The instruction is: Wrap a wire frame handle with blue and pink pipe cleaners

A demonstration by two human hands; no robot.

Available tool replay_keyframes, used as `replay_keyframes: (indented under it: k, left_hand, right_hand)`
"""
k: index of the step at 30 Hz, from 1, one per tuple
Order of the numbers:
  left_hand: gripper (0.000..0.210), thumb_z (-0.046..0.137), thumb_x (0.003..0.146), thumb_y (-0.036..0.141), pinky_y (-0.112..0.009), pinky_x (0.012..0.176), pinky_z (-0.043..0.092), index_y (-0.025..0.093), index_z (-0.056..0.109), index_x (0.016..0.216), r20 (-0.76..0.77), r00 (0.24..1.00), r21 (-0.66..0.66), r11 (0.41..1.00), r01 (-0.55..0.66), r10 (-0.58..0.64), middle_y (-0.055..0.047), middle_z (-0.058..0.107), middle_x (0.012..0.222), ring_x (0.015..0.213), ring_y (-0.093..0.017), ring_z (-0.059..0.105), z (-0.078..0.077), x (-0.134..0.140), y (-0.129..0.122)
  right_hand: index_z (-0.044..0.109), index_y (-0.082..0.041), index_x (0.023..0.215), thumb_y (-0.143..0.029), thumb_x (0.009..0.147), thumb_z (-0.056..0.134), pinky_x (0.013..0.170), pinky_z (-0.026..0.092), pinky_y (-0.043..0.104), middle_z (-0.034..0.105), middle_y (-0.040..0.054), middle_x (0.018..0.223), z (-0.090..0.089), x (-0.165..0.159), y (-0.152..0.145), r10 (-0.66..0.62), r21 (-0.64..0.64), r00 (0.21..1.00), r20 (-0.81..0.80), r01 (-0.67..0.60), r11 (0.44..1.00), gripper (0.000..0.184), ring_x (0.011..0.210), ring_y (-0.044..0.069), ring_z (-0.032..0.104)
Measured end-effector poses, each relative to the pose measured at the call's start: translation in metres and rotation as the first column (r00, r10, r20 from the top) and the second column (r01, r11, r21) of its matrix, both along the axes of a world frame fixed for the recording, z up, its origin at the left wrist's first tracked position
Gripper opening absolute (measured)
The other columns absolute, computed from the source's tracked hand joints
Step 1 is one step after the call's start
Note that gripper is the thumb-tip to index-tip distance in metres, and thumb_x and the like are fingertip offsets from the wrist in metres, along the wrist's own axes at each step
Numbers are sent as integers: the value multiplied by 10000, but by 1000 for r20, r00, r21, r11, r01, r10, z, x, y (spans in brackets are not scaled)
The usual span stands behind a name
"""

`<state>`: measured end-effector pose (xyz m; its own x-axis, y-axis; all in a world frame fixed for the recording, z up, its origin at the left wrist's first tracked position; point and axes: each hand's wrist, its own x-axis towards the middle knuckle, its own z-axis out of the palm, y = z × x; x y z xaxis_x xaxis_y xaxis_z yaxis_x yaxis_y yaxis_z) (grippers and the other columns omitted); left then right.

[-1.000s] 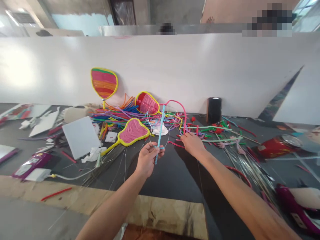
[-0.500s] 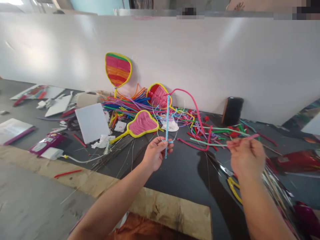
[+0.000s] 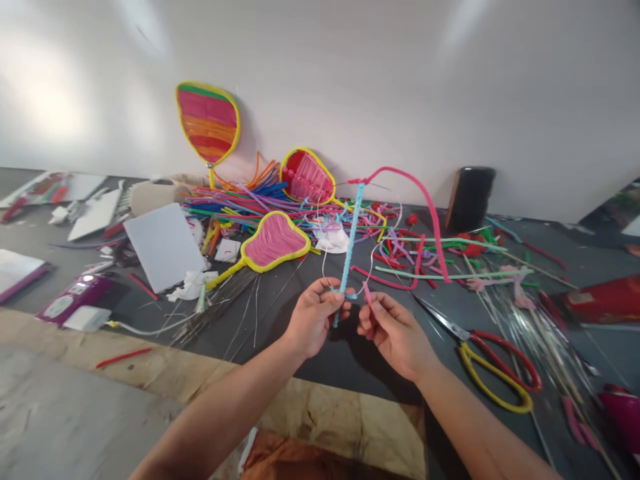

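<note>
My left hand [image 3: 317, 317] is closed on the lower end of an upright wire frame. Its centre stem [image 3: 353, 233] is wrapped in light-blue pipe cleaner, and thin bare wire [image 3: 400, 207] loops out on both sides. A long pink pipe cleaner [image 3: 417, 179] is wound at the frame's top and arches down to the right. Close beside, my right hand [image 3: 397, 333] pinches a short pink pipe cleaner piece [image 3: 368, 295] near the base of the blue stem. I cannot tell whether that piece touches the frame.
Scissors [image 3: 470, 337] lie to the right, by thin wires. Behind are a heap of coloured pipe cleaners [image 3: 250, 207], a phone [image 3: 470, 199] against the wall and finished fans, one pink with yellow rim [image 3: 276, 243]. A white board [image 3: 163, 247] and purple device [image 3: 75, 298] are left.
My right hand has come in from the far right to beside my left hand, bringing the short pink piece. The view has shifted, and the scissors now show fully.
</note>
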<state>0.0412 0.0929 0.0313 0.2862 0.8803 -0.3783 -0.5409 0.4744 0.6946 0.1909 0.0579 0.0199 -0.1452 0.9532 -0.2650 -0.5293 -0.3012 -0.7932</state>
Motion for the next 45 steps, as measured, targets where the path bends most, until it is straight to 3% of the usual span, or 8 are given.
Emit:
replay_keyframes:
  k: [4, 8, 12, 15, 20, 25, 40, 45]
  left_hand:
    - [333, 755, 666, 191, -185, 588, 462, 160, 497, 873, -42, 999, 22, 1000, -11, 12, -51, 705, 852, 608, -79, 616, -2, 1, 1]
    - [315, 758, 664, 202, -186, 574, 450, 165, 495, 835, -59, 998, 3, 1000, 26, -26, -48, 706, 856, 619, -93, 627, -2, 2, 0]
    - [312, 773, 646, 213, -202, 587, 462, 165, 510, 808, -36, 998, -8, 999, 51, -51, -31, 702, 810, 618, -101, 629, 0, 4, -4]
    - [304, 778, 642, 224, -216, 590, 473, 165, 523, 796, -18, 996, 6, 996, 90, -90, -7, 679, 697, 603, -113, 630, -2, 7, -8]
    - [281, 773, 656, 244, -212, 594, 478, 159, 536, 781, -10, 989, 11, 989, 146, -146, 11, 637, 595, 603, -115, 631, -8, 13, -15]
    - [301, 793, 621, 230, -215, 613, 503, 155, 539, 763, -39, 990, -25, 990, 138, -139, 9, 645, 612, 608, -114, 638, -8, 17, -16]
    - [357, 779, 622, 158, -257, 669, 534, 154, 584, 921, -62, 980, -33, 981, 189, -191, -37, 689, 759, 736, -165, 676, -6, 12, -14]
    - [302, 795, 608, 179, -260, 679, 542, 111, 631, 853, -67, 977, -88, 977, 196, -202, -63, 697, 747, 729, -168, 677, -6, 13, -13]
  right_hand:
    - [520, -211, 832, -392, 853, 575, 465, 379, 206, 550, -34, 689, 0, 4, -2, 7, 73, 986, 168, -19, 997, 190, 503, 66, 459]
    - [494, -219, 824, -440, 874, 523, 393, 244, 175, 427, -69, 603, 2, 3, -5, -43, 123, 951, 305, 6, 992, 228, 448, 45, 333]
    - [537, -238, 917, -424, 789, 646, 400, 232, 183, 395, -82, 600, 4, 1, -3, -98, 51, 961, 258, 87, 995, 251, 454, 43, 307]
    - [578, -255, 1048, -357, 670, 764, 418, 285, 195, 447, -76, 614, 5, 0, 0, -112, -21, 975, 191, 118, 993, 433, 481, 60, 390]
    - [656, -206, 859, -335, 630, 786, 501, 412, 239, 521, -52, 597, 2, -3, 1, -126, -64, 985, 114, 134, 989, 293, 523, 93, 505]
    - [629, -192, 739, -334, 613, 798, 500, 439, 243, 561, -43, 594, 2, -5, 2, -125, -157, 991, 51, 131, 979, 254, 510, 90, 517]
    - [630, -182, 763, -349, 646, 776, 425, 386, 218, 573, -29, 608, -2, -1, 6, -114, -120, 992, 61, 121, 985, 251, 500, 96, 506]
    - [620, -178, 734, -334, 630, 788, 446, 406, 219, 569, -36, 598, -1, 0, 6, -123, -142, 992, 28, 126, 982, 251, 503, 93, 519]
